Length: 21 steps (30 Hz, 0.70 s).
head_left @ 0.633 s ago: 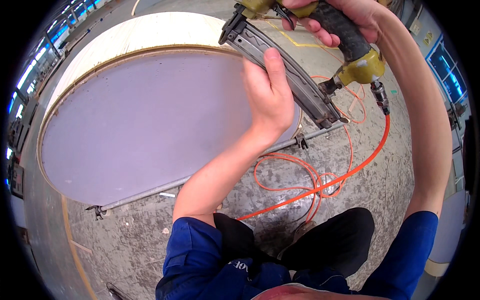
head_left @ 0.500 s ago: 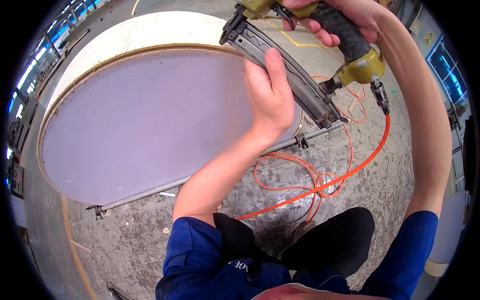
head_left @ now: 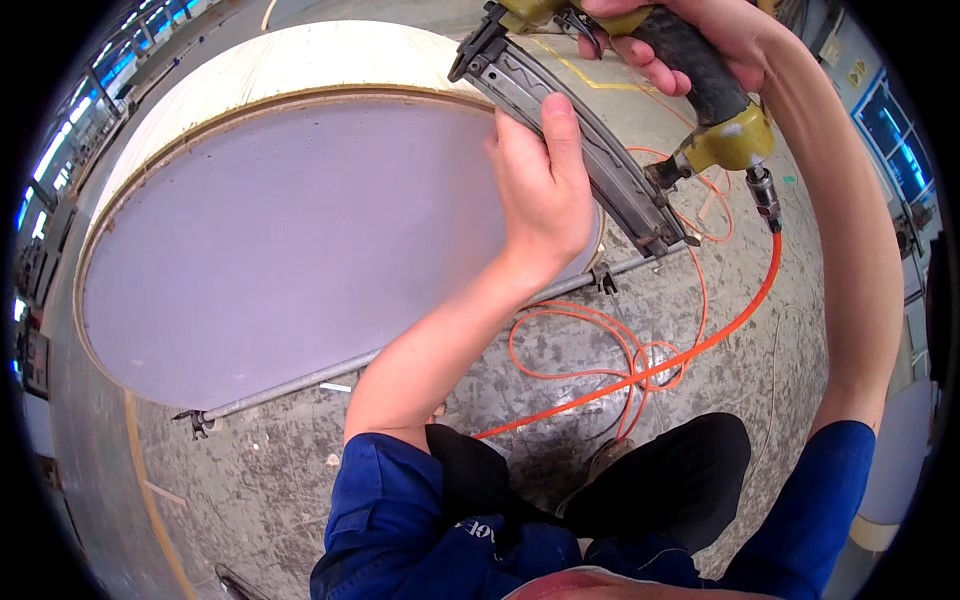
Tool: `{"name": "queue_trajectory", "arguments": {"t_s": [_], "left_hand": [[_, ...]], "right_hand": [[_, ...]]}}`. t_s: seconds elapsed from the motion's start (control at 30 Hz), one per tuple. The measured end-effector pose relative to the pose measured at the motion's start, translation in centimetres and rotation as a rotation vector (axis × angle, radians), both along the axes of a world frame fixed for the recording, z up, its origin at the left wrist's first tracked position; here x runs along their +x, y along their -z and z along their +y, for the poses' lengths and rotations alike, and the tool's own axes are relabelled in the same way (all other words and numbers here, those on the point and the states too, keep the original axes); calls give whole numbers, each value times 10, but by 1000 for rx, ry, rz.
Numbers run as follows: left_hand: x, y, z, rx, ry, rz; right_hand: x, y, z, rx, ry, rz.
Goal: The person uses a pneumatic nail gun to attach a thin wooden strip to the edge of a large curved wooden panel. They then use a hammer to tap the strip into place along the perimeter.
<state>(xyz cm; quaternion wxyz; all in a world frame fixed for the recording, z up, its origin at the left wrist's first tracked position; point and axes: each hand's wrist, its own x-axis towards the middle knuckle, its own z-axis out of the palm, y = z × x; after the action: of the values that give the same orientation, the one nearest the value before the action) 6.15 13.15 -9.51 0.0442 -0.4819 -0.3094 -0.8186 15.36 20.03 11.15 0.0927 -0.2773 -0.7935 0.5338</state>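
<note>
My right hand [head_left: 715,40] wraps the black grip of an olive-yellow pneumatic nail gun [head_left: 735,140], held up at the top of the view. Its fingers curl below the trigger, and part of the hand is cut off by the upper edge. My left hand [head_left: 545,190] closes on the nail gun's long grey magazine from the left, thumb lying along it; the other fingers are partly hidden. The gun's head runs out of view at the top. An orange air hose [head_left: 765,290] hangs from the fitting under the grip.
A large rounded panel [head_left: 290,240] with a grey face and a pale wooden curved side [head_left: 300,55] stands to the left. Along its near edge runs a metal bar clamp [head_left: 300,390]. Orange hose loops [head_left: 570,375] lie on the stained concrete floor, in front of my knees.
The nail gun and both hands have shifted very slightly to the right. Both hands keep their hold; the panel and clamp look the same.
</note>
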Motion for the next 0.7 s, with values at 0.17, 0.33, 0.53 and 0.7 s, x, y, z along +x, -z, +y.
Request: {"name": "queue_trajectory", "arguments": {"t_s": [0.17, 0.33, 0.53, 0.7], "left_hand": [[2, 6, 0, -101, -38, -10], [3, 4, 1, -72, -50, -4], [4, 9, 1, -124, -89, -15], [5, 6, 2, -79, -18, -16]], "right_hand": [[2, 2, 4, -64, -21, -51], [3, 3, 7, -95, -15, -62], [2, 4, 7, -73, -23, -72], [2, 5, 8, -81, 8, -89]]}}
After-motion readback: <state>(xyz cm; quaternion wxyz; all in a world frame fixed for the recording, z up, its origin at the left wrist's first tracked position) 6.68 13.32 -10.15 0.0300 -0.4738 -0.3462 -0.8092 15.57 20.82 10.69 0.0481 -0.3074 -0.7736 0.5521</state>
